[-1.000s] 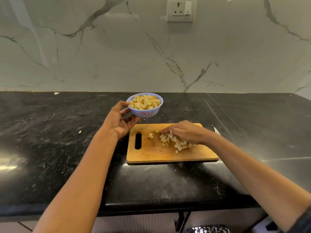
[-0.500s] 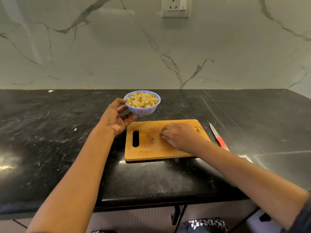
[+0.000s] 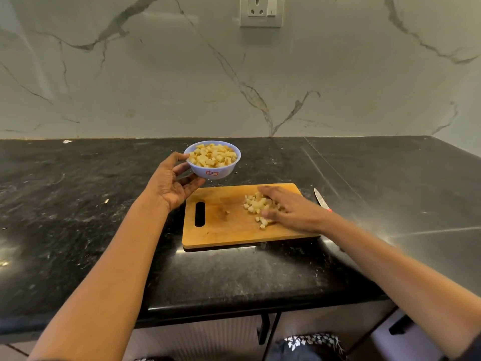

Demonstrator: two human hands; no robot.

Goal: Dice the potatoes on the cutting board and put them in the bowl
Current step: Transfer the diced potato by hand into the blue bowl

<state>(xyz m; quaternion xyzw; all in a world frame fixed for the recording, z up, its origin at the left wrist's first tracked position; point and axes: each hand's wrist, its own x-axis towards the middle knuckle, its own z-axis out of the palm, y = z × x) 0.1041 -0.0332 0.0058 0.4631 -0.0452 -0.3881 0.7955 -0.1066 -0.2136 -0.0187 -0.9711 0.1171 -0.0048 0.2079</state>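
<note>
You are cupping the nearly full bowl in your left hand behind the board while your right hand, fingers spread, is gathering the last dice on it.

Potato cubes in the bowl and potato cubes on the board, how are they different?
The potato cubes in the bowl are heaped high and fill it to the rim; the potato cubes on the board are a smaller, loose scatter. The left hand holds the bowl with its cubes just past the cutting board; the board's cubes lie flat under the right hand, which is open over them. Both are pale yellow dice of similar size.
</note>
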